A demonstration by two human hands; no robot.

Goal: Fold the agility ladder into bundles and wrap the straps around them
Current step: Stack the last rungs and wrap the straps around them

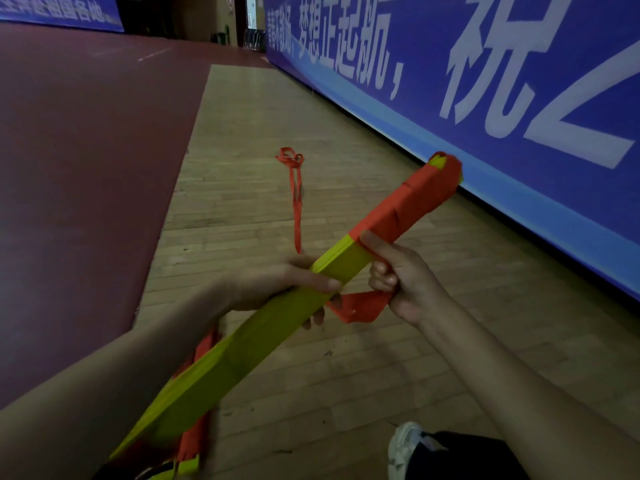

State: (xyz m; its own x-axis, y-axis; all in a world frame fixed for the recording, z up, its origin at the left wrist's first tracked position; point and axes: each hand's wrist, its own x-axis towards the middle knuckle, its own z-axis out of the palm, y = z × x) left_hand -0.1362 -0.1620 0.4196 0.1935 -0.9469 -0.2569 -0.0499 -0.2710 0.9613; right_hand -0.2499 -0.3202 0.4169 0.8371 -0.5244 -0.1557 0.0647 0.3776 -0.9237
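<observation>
The bundle (242, 341) is folded and its far half is wrapped in strap (356, 306). The left grip (273, 289) clasps the bundle's middle. The right grip (405, 285) pinches the strap beside it. The near half looks unwrapped.

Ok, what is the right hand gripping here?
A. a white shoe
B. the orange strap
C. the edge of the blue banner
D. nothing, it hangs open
B: the right hand has its fingers curled round the orange strap, which leads in under the yellow bundle that the left hand holds.
</observation>
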